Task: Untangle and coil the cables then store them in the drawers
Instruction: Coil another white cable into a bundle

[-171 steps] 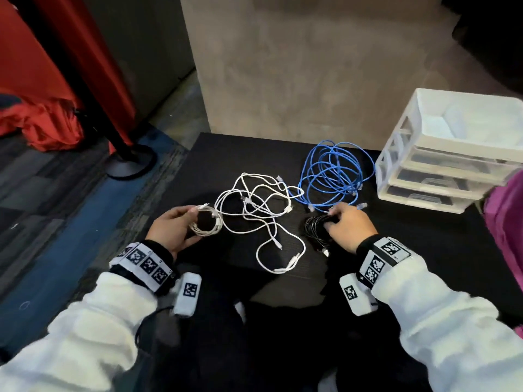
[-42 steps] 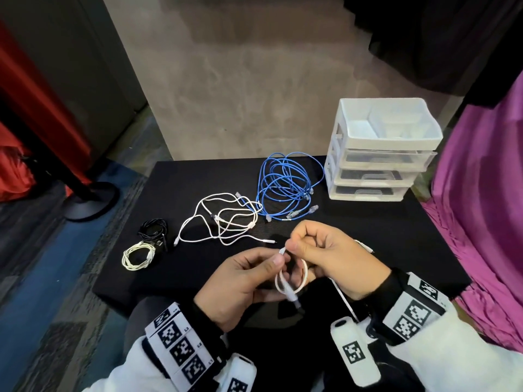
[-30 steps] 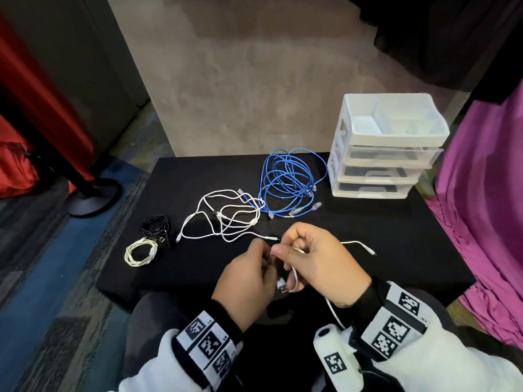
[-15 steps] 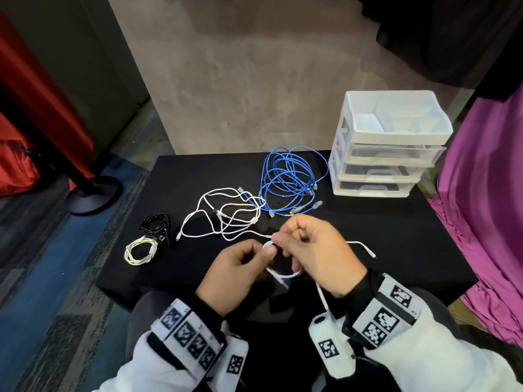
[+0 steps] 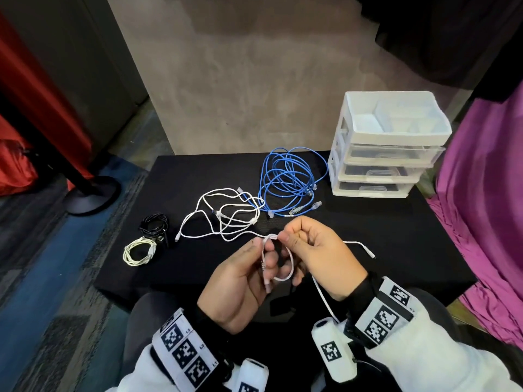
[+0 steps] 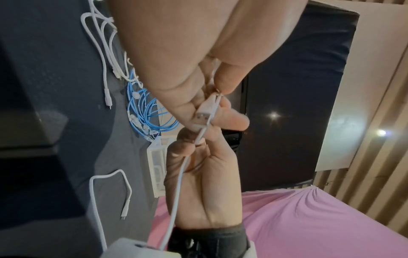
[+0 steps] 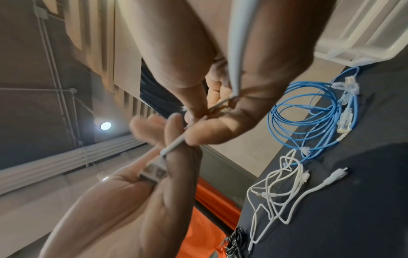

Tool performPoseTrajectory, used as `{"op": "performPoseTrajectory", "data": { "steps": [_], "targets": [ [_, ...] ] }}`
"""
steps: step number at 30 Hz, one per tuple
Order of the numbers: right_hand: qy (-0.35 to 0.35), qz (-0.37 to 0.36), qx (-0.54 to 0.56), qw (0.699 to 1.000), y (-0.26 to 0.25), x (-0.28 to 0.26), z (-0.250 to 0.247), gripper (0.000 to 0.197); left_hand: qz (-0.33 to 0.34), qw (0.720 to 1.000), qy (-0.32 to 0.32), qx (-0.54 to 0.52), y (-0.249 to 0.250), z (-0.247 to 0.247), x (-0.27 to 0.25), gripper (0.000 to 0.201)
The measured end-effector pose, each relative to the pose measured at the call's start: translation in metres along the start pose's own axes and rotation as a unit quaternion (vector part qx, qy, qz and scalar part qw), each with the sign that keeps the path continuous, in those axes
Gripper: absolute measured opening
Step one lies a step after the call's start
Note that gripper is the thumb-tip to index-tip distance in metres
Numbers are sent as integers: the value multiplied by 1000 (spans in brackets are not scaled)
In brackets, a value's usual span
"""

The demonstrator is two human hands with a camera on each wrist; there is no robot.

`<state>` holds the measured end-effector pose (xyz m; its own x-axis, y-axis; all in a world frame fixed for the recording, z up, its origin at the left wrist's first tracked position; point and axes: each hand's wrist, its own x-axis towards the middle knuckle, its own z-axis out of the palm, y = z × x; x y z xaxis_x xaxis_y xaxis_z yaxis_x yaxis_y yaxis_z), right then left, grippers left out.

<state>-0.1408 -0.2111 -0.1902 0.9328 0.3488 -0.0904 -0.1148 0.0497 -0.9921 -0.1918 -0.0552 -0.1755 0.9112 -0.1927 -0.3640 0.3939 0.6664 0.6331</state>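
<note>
coiling | left hand pinches white cable loop | right hand pinches strand | slack trails toward 3 o'clock

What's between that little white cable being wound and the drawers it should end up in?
Nothing visible lies on the bare black table between the white cable, held by the left hand and right hand, and the drawer unit. Its three drawers are closed, though.

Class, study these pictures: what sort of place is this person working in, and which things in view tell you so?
Probably an indoor office or studio corner, not a home. A low black table stands on carpet tiles against a bare wall, a stanchion base stands nearby, and the left wrist view shows slatted wall panels.
</note>
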Motion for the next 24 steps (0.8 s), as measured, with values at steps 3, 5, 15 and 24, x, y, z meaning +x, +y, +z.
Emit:
{"op": "performPoseTrajectory", "data": {
  "steps": [3,5,15,24],
  "targets": [
    [17,-29,-97,995,0,4,-9,22,-17,1000,-11,3,9,-5,-2,20],
    [12,-54,-188,981,-2,8,-18,21,-14,1000,-10,-4,18,-6,-4,18],
    [-163,-97,-439,878,18,-36,-2,33,166,976,94,108,21,-24,16,27],
    [-85,-164,-390,902,-40,-2,-29,18,141,867,-49,476,0,-20,-1,44]
  ]
}}
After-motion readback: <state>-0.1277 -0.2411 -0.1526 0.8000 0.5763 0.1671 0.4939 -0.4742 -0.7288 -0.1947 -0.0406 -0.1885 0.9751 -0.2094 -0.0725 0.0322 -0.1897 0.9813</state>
